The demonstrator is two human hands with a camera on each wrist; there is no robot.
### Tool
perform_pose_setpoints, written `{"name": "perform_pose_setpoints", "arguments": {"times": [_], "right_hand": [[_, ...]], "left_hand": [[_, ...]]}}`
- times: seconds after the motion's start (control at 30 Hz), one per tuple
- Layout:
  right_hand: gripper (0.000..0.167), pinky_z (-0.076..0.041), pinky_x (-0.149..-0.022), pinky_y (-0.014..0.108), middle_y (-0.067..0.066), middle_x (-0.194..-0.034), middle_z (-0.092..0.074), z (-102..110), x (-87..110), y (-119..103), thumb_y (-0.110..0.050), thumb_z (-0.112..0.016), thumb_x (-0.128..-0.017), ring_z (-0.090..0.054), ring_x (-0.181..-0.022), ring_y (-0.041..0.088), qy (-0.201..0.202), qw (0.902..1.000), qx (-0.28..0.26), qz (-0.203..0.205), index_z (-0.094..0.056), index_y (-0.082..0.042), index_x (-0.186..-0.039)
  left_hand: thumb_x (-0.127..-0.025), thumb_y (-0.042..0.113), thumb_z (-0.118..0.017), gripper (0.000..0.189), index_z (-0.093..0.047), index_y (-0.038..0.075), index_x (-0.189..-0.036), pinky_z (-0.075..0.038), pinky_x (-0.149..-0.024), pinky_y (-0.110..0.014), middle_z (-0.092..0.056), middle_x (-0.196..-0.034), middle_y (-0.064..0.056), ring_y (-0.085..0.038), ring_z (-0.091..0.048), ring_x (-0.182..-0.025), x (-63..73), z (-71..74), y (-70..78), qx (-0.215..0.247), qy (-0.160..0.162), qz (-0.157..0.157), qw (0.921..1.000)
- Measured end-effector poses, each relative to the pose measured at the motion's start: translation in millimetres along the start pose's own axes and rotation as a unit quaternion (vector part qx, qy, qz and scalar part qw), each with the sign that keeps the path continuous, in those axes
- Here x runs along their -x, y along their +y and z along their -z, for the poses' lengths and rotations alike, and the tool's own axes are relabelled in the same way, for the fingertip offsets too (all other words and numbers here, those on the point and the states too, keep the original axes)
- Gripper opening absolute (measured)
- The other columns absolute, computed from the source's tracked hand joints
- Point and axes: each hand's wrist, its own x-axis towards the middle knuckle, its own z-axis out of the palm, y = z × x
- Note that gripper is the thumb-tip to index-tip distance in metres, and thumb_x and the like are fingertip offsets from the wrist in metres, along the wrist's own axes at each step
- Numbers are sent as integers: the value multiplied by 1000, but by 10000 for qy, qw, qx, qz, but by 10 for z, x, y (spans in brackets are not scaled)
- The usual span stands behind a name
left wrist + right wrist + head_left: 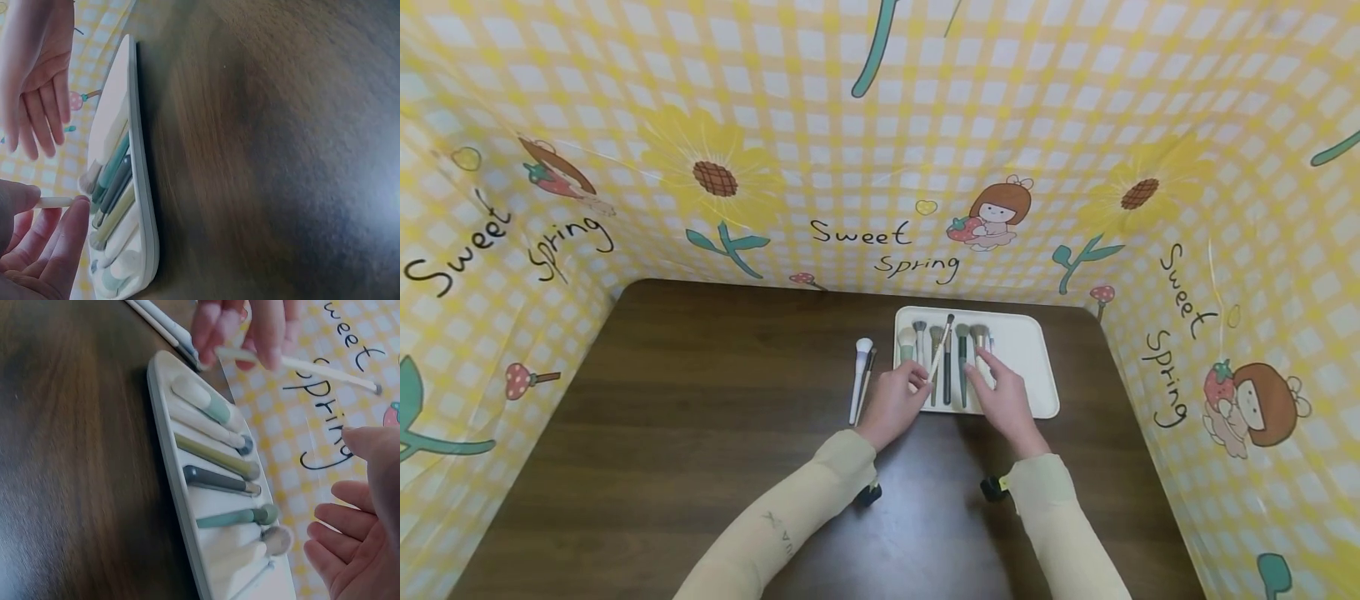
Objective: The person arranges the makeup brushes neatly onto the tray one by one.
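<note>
My left hand [898, 402] pinches a slim white makeup brush [334, 373] near the handle end, between thumb and fingertips. The brush is tilted, its small dark tip pointing up and away, above the left half of a white tray [1028, 367]. Several makeup brushes lie side by side in that tray, among them an olive one [215, 456], a dark-handled one [219, 481] and a green one [232, 517]. Over the tray's right half is my right hand [1006, 402], fingers extended, palm facing inward and holding nothing.
Left of the tray, a white brush [859, 379] and a thin dark-tipped brush [867, 382] lie together on the brown wooden table [715, 400]. Yellow checked cloth [850, 158] rises behind the table and along both sides.
</note>
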Motion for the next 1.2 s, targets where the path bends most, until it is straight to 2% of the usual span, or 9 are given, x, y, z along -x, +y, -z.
{"name": "perform_pose_setpoints", "arguments": {"times": [0.1, 0.3, 0.5, 0.7, 1.03, 1.2], "right_hand": [[48, -45, -104, 51, 17, -144, -56, -47, 11, -49, -32, -61, -104, -57, -125, 42, -46, 9999, -143, 10, -58, -2, -141], [35, -54, -92, 46, 11, -126, -69, -153, 26, -122, -26, -65, -102, -68, -110, 28, 37, 9985, -542, 49, -69, -4, -129], [32, -55, -88, 47, 11, -110, -74, -218, 43, -185, -22, -72, -98, -71, -99, 26, 292, 9957, -877, 45, -71, -3, -124], [29, -56, -86, 47, 9, -97, -75, -241, 43, -235, -19, -73, -97, -72, -91, 25, 364, 9952, -902, -68, -72, 0, -119], [29, -60, -74, 39, 13, -98, -74, -284, 34, -272, -11, -69, -99, -74, -81, 26, 262, 9910, -1289, -256, -68, 4, -124], [28, -60, -74, 43, 16, -99, -74, -259, 50, -253, -8, -68, -98, -74, -82, 31, 362, 9909, -1261, -306, -68, 5, -123]], "left_hand": [[-92, 12, -75, 11, -67, 8, -99, -52, -71, -29, -73, -88, -3, -13, -67, -74, -6, -24, 26, 74, -84, 147, 9998], [-93, 13, -75, 10, -67, 9, -98, -52, -72, -28, -72, -88, -2, -13, -67, -77, -3, -62, 69, 45, -204, 225, 9995], [-92, 12, -76, 10, -66, 9, -96, -52, -69, -27, -72, -87, -2, -13, -66, -76, 23, -121, 96, -15, -198, 157, 9997], [-92, 14, -76, 13, -65, 9, -96, -52, -67, -26, -72, -88, -2, -12, -65, -73, 46, -174, 103, -17, -183, 188, 9997], [-93, 13, -76, 14, -63, 10, -97, -53, -67, -26, -71, -89, -2, -12, -65, -74, 52, -170, 83, -66, -171, 88, 9998], [-89, 20, -81, 27, -62, 9, -104, -52, -66, -26, -69, -97, -6, -12, -64, -73, 70, -150, 59, 60, -439, 176, 9989]]}}
